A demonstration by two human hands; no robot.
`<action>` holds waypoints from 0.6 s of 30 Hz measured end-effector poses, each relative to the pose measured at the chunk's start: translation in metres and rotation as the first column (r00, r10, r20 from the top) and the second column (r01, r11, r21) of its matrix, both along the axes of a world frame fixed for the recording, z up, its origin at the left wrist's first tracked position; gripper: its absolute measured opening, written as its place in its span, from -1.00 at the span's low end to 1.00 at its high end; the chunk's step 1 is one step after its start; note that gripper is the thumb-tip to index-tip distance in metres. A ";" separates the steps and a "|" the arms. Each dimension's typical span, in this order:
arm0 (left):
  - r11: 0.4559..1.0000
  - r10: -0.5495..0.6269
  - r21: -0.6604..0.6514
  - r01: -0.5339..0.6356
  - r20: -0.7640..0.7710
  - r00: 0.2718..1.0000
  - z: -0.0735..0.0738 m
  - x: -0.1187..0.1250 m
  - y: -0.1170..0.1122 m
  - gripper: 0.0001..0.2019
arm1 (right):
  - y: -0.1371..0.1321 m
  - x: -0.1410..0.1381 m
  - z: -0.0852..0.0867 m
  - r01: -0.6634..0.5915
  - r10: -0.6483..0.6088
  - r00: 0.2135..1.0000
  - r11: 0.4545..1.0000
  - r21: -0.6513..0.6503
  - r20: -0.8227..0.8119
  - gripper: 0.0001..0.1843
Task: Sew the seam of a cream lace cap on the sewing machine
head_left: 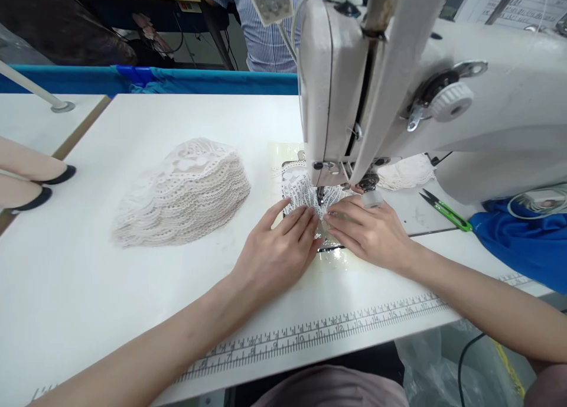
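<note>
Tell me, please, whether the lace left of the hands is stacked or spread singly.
Stacked: the lace pile shows many edges layered together.

Left hand (280,241) and right hand (372,228) side by side, palms down

The bare left forearm (190,327) slants up from the lower left; its wrist runs nearly straight into the hand; three fingers lie close together, reaching forward, while the little finger stands apart on the outer side and the thumb points inward below them; the bare right forearm (478,292) comes in from the lower right; its fingers stretch toward the left hand, lightly bent, the farther ones partly hidden; the two sets of fingertips sit just beside each other, a narrow gap between.
</note>
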State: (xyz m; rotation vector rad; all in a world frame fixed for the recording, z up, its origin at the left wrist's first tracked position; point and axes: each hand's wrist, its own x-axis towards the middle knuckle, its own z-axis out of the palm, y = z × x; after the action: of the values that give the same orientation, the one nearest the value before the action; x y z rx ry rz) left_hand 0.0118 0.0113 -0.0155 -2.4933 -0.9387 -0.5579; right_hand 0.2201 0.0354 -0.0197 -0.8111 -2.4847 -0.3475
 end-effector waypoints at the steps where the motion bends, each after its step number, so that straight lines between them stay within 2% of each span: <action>1: 1.000 0.001 0.002 -0.001 0.001 1.000 0.000 0.001 -0.001 -0.75 | 0.000 0.000 0.000 0.002 -0.002 1.000 1.000 -0.009 0.000 -0.77; 9: 1.000 0.005 -0.006 -0.005 0.020 1.000 -0.002 0.001 0.004 -0.74 | 0.001 0.000 -0.001 0.012 -0.012 1.000 1.000 -0.010 0.029 -0.77; 18: 0.999 0.035 -0.041 -0.033 0.047 0.998 -0.008 0.000 0.014 -0.70 | 0.006 -0.002 -0.002 0.089 -0.093 0.992 0.995 0.046 0.090 -0.72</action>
State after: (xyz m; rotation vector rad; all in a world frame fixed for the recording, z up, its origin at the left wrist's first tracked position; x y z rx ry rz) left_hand 0.0116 0.0251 -0.0232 -2.5046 -1.0182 -0.5954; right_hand 0.2184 0.0416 -0.0217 -0.9116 -2.5214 -0.4778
